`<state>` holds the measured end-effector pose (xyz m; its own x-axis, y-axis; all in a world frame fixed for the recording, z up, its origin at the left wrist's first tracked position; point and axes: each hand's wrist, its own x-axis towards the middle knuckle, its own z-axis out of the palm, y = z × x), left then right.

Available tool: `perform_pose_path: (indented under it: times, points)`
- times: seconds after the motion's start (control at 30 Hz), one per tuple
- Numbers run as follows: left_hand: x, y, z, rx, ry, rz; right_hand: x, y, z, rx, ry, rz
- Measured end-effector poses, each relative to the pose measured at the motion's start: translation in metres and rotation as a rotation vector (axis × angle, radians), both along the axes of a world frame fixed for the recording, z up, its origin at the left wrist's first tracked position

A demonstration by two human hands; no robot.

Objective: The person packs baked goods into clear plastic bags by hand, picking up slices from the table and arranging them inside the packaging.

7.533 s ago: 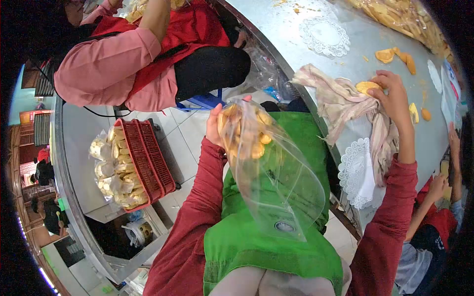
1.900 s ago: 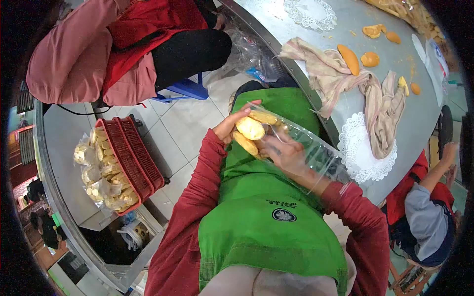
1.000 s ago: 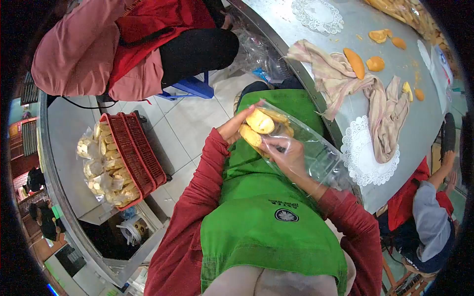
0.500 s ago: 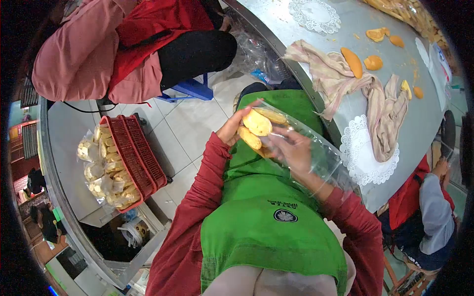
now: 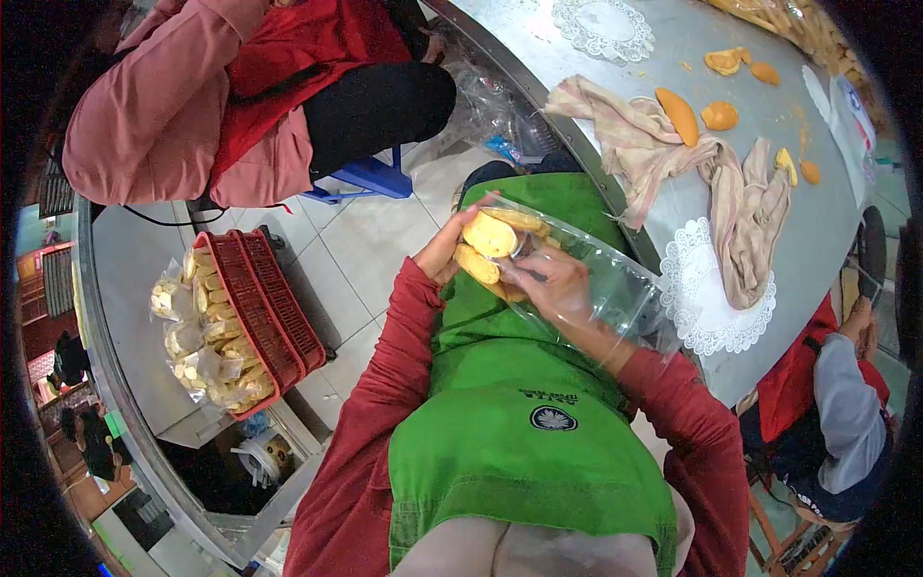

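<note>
A clear plastic bag [image 5: 630,281], thin, glossy and creased, is lying slantwise across the lap of the green cloth apron [image 5: 500,452], its open mouth facing the right forearm. Rounded yellow slices [image 5: 488,235] — flat, smooth-faced ovals with darker rims — are crowding its far end, just beside the left hand [image 5: 443,248]. That hand is cupping this end from outside, its grip closing around plastic and slices together, the thumb side lying along the edge. The right hand [image 5: 553,281] is reaching inside through the mouth, the film wrapping its wrist and lower sleeve. Its fingers are bending among the slices and touching them; through the shiny film I cannot tell whether that grip is pinching a piece or only pressing.

On the grey metal bench [image 5: 817,226], a crumpled, striped beige cloth [image 5: 673,171] is sprawling in soft folds, partly covering a scalloped white paper doily [image 5: 700,306]. A long, smooth orange piece [image 5: 678,116] is resting against the cloth, and a rounder one [image 5: 719,115] is lying just beside it. A second lacy doily [image 5: 604,27] is lying flat near the far edge. On the other side, a red slatted plastic crate [image 5: 264,313] is standing tilted in view, with bulging clear packets [image 5: 207,337] of pale slices filling it.
</note>
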<state>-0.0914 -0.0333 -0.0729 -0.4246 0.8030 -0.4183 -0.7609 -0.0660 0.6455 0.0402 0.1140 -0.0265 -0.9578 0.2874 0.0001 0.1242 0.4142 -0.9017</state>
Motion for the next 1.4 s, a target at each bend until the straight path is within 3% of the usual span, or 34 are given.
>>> perform_pose_path:
  times: [0.13,0.17,0.23,0.3,0.33,0.37,0.47,0.57,0.7,0.73,0.83,0.87,0.93,0.97,1.03,1.1,1.17,1.27,1.4]
  points:
    - [-0.013,-0.014,0.010,0.136,0.045,0.129,-0.010,-0.002,0.006,0.126,0.155,0.072]
    - [-0.013,-0.015,0.012,0.154,0.037,0.285,-0.014,-0.004,0.012,0.195,0.218,0.105]
    - [-0.010,-0.016,0.018,0.194,0.025,0.596,-0.032,-0.017,0.031,0.084,0.231,0.041]
    - [-0.002,-0.010,0.024,0.200,0.078,0.763,-0.046,-0.030,0.027,-0.009,0.278,-0.020]
    - [0.006,-0.007,0.025,0.219,0.044,0.809,-0.051,-0.035,0.042,-0.204,0.158,-0.011]
    - [0.011,-0.005,0.026,0.237,0.010,0.854,-0.056,-0.040,0.035,-0.216,0.160,-0.018]
    - [0.013,-0.006,0.011,0.300,0.004,0.840,-0.065,-0.053,0.023,-0.184,0.170,-0.052]
    - [0.016,0.008,0.023,0.207,0.103,0.824,-0.069,-0.050,0.032,-0.144,0.275,-0.060]
    - [0.021,0.011,0.037,0.409,0.009,0.759,-0.071,-0.048,0.029,-0.010,0.381,-0.003]
    - [0.020,0.013,0.042,0.324,0.018,0.809,-0.071,-0.047,0.029,0.016,0.392,0.016]
    - [0.014,0.014,0.042,0.217,0.139,0.881,-0.073,-0.044,0.030,-0.174,0.306,0.051]
    - [0.015,0.014,0.052,0.201,0.084,0.948,-0.068,-0.034,0.038,-0.476,0.047,0.134]
    - [0.001,-0.009,0.047,0.388,0.122,0.841,-0.055,-0.021,0.049,-0.958,-0.074,0.096]
    - [-0.004,-0.018,0.048,0.288,0.141,0.923,-0.046,-0.016,0.052,-1.201,-0.136,0.077]
    - [-0.016,-0.042,0.040,0.289,0.192,0.987,-0.016,0.002,0.054,-1.013,-0.195,0.185]
    - [-0.026,-0.072,0.021,0.331,0.178,1.014,0.021,0.023,0.065,-0.602,-0.213,0.201]
    - [-0.025,-0.089,0.013,0.316,0.179,1.048,0.049,0.031,0.081,-0.291,-0.577,-0.056]
    - [-0.021,-0.100,0.003,0.303,0.056,1.101,0.106,0.038,0.026,0.421,-0.187,0.184]
    - [-0.020,-0.094,-0.006,0.269,0.030,1.156,0.192,0.031,-0.007,0.104,-0.481,0.112]
